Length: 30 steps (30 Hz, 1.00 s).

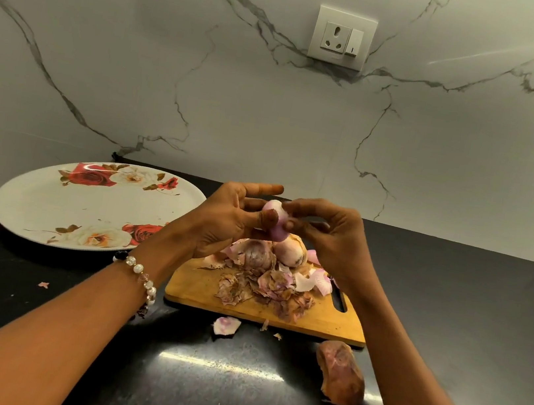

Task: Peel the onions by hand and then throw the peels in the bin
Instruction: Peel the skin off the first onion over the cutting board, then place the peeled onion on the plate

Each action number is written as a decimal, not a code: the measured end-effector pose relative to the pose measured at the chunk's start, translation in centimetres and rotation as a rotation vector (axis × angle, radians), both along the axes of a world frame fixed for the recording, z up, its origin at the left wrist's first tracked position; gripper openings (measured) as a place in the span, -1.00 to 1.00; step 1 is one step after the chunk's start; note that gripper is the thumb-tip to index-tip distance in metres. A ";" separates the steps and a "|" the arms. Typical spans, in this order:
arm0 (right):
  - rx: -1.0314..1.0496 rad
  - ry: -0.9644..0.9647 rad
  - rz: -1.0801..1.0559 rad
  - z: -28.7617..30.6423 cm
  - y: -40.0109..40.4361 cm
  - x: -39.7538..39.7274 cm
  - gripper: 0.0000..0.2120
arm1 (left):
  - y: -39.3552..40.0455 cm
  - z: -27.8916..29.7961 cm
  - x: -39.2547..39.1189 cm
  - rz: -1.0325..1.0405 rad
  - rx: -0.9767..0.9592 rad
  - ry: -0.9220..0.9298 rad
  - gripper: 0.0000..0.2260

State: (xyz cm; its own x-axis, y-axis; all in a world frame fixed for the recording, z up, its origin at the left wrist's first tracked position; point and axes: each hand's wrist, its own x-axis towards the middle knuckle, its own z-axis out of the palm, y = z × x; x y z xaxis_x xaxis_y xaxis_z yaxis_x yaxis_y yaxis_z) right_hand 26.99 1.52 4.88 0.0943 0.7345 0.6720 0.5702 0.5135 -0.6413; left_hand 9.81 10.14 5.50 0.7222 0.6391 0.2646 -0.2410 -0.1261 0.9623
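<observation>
Pink peeled onion (275,219) held upright, long axis vertical, left hand (224,222) gripping it, right hand (330,236) pinching its skin, above chopping board (277,311) heaped with peels (267,285).

The light was warm and rather dim, coming from above. It left a bright streak of glare on the dark table (220,365) below my arms and soft sheen on the marble wall (442,131). The wide lens bowed the edges; my forearms near the camera looked slightly soft
</observation>
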 end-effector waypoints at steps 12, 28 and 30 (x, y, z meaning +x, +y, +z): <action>-0.050 0.038 -0.204 -0.4 0.6 0.1 -0.77 | -0.4 0.5 0.4 0.010 -0.016 -0.058 -0.46; -0.158 0.335 0.205 0.0 -1.1 -1.7 -0.42 | 0.6 0.5 -1.2 0.090 0.072 0.033 -0.54; -0.182 0.436 0.192 0.2 -1.2 -2.0 -0.44 | 0.8 0.6 -1.6 0.174 0.058 -0.020 -0.65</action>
State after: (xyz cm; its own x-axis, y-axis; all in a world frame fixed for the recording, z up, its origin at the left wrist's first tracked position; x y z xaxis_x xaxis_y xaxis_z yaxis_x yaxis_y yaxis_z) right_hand 25.03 0.28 5.09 0.1895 0.8675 0.4599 0.1357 0.4408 -0.8873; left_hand 8.18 10.99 6.08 0.5964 0.7372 0.3176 -0.2298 -0.2223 0.9475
